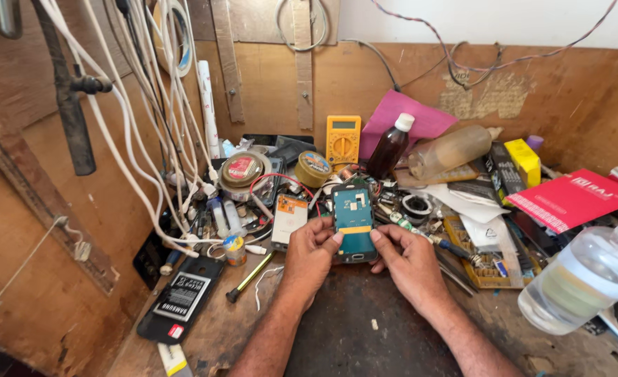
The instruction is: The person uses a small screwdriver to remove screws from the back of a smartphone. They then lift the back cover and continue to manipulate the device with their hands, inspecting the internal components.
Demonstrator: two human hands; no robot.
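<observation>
Both of my hands hold an opened phone (353,222) with its back cover off, showing a teal inner frame and circuit parts. My left hand (310,254) grips its left edge, thumb on the lower left side. My right hand (408,258) grips the right edge, thumb near the lower right. The phone is tilted up above a dark mat (365,328) on the wooden bench. A phone battery (288,218) with an orange label lies just left of the phone.
A yellow multimeter (342,139), a dark brown bottle (388,148), round tins (242,170), white cables (148,139), a black phone cover with a battery (183,299), a green-tipped tool (251,276), a red booklet (573,198) and a clear plastic bottle (588,278) crowd the bench.
</observation>
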